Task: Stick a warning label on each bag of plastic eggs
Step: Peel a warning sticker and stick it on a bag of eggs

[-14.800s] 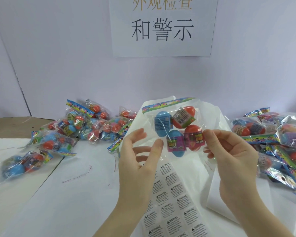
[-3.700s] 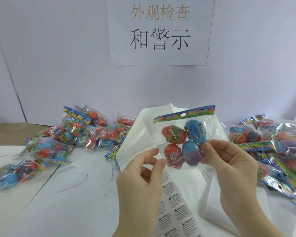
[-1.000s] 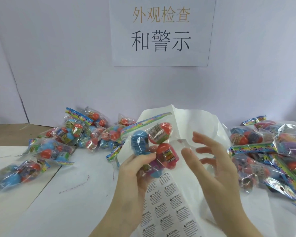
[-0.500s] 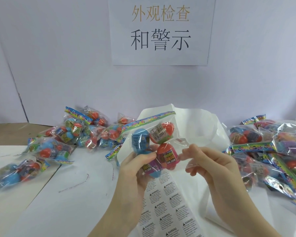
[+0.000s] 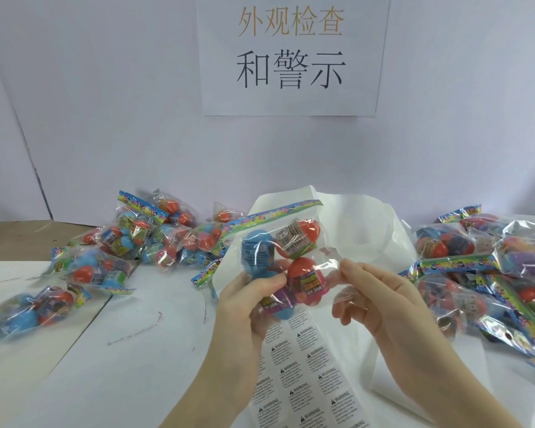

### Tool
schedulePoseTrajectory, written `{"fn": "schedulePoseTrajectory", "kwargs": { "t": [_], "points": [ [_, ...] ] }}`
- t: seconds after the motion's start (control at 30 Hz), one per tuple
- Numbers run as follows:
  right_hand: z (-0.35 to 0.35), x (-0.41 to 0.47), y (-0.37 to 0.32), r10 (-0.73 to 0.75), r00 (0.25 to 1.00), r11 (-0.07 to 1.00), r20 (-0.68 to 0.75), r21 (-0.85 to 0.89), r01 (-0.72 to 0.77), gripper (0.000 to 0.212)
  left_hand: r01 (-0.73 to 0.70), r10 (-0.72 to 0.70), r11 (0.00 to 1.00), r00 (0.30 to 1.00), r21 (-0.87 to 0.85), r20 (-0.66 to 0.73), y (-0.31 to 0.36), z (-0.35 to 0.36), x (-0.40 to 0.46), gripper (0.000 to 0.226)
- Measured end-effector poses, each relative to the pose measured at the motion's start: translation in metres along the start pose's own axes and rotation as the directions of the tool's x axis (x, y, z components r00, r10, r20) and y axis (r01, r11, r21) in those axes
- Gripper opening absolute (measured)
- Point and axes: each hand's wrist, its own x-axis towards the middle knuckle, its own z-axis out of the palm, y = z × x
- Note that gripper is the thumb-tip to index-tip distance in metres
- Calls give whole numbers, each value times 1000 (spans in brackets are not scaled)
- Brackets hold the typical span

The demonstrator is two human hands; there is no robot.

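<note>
Right hand (image 5: 383, 301) now pinching bag (image 5: 286, 257) edge

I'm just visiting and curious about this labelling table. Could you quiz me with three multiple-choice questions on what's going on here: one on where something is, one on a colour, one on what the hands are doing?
1. Where does the sheet of warning labels lie?
A. taped to the wall
B. on the table below the hands
C. on the pile of bags at the left

2. What colour is the egg nearest the right hand?
A. red
B. green
C. white

3. What is the left hand doing?
A. resting flat on the table
B. holding the bag of eggs
C. pointing at the sign

Answers: 1 B, the sheet runs down beneath both hands; 2 A, it is red; 3 B, its thumb and fingers grip the bag.
</note>
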Motion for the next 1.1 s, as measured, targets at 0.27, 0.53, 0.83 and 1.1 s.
{"fn": "schedulePoseTrajectory", "kwargs": {
  "t": [0.27, 0.53, 0.83, 1.1],
  "points": [
    [1, 1, 2, 35, 999, 997, 33, 71, -38, 23, -14, 14, 1000, 999, 10, -29, -1, 2, 1, 26],
    [-5, -1, -5, -8, 994, 996, 110, 91, -2, 22, 4, -5, 997, 1000, -82, -14, 0, -2, 4, 23],
    [0, -5, 6, -434, 892, 866, -129, -334, 372, 17, -52, 50, 999, 992, -14, -115, -3, 2, 2, 33],
    [-3, 0, 8, -426, 904, 824, 23, -403, 398, 38, -58, 61, 998, 994, 38, -89, -4, 1, 2, 29]
  ]
}}
